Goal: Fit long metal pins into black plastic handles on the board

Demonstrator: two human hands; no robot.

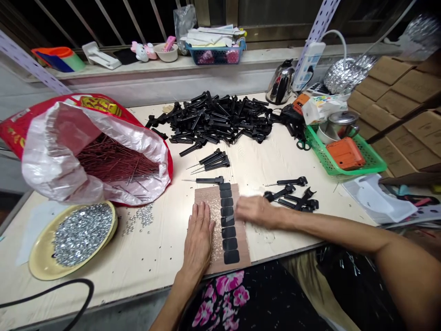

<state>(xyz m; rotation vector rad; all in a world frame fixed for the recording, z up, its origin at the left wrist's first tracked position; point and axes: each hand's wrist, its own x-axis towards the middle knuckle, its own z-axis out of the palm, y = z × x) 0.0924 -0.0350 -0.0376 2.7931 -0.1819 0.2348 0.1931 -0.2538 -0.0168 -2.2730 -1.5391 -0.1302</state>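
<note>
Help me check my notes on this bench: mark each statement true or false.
1. The left hand lies flat on a speckled brown board. True.
2. The right hand grips a steel kettle. False: the kettle stands at the table's far side, and the hand is beside a row of black pieces.
3. A yellow plate holds small metal parts. True.
4. The red sack holds blue wires. False: it holds long dark pins.
5. The green basket holds an orange case. True.
</note>
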